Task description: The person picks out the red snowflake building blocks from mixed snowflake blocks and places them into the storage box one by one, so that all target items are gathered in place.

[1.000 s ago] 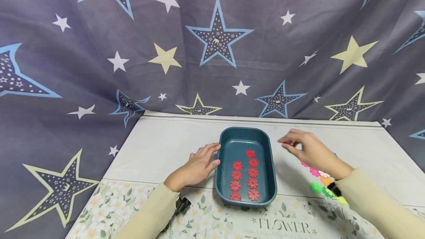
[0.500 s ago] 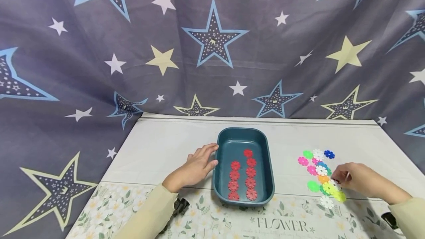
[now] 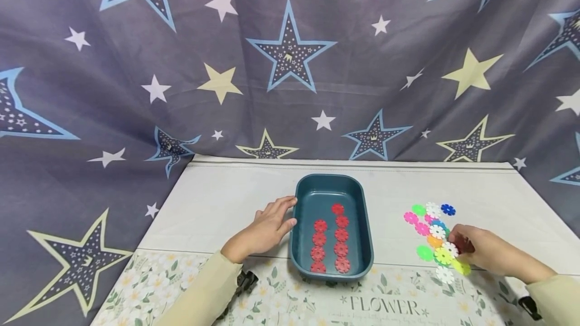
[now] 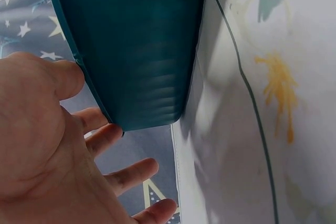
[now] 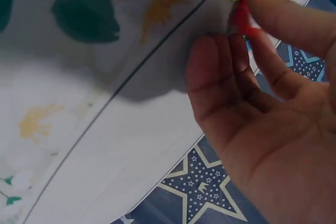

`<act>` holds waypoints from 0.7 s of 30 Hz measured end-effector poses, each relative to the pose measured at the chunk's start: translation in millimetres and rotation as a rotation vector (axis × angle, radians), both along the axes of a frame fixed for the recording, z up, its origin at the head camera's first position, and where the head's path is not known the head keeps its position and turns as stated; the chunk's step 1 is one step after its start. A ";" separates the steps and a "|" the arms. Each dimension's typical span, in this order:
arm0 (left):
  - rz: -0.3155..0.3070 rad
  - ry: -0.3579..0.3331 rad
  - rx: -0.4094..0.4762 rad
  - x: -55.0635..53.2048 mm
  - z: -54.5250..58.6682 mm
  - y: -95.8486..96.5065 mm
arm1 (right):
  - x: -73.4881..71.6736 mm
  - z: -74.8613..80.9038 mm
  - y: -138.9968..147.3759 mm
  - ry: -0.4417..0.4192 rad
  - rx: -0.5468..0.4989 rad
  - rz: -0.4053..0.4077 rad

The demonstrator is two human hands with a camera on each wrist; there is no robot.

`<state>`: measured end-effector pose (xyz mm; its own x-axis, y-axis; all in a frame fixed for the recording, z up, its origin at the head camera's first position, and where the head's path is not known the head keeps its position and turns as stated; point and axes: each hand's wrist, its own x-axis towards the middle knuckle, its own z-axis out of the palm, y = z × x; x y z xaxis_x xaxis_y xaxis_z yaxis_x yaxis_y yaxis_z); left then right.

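A dark teal tray (image 3: 333, 185) lies on the cloth. Inside it, red notched plastic discs (image 3: 342, 234) form two columns, the right one longer. My left hand (image 3: 265, 230) rests at the tray's left rim, with fingers loosely extended; the left wrist view shows its thumb and fingertips touching the rim (image 4: 86, 80). On the right, my right hand (image 3: 487, 250) bends over a pile of notched discs (image 3: 443, 255) in yellow, white, green, orange, pink and blue. Between its thumb and fingers it pinches a red disc (image 5: 242, 18), partly hidden.
A white tablecloth (image 3: 235, 185) with a floral front part and printed lettering covers the table. Behind it hangs a grey curtain (image 3: 267, 104) with stars. A dark blue disc (image 3: 448, 209) lies at the pile's far edge.
My right hand has gone from beside the tray, right and nearer to me, down to the disc pile, where red now shows between its fingers. The left hand stays at the rim.
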<state>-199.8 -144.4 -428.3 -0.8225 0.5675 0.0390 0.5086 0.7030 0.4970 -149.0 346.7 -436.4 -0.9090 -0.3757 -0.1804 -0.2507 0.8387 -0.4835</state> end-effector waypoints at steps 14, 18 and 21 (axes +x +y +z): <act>-0.003 -0.004 -0.003 0.1 -0.3 -0.5 | -7.1 20.8 -14.2 0.445 -0.045 0.012; 0.001 0.002 0.004 -0.5 -1.7 -0.9 | -9.1 35.2 -42.7 0.590 -0.124 0.103; 0.003 0.006 0.005 -0.8 -2.2 -0.6 | -13.5 44.7 -68.6 0.636 -0.183 0.159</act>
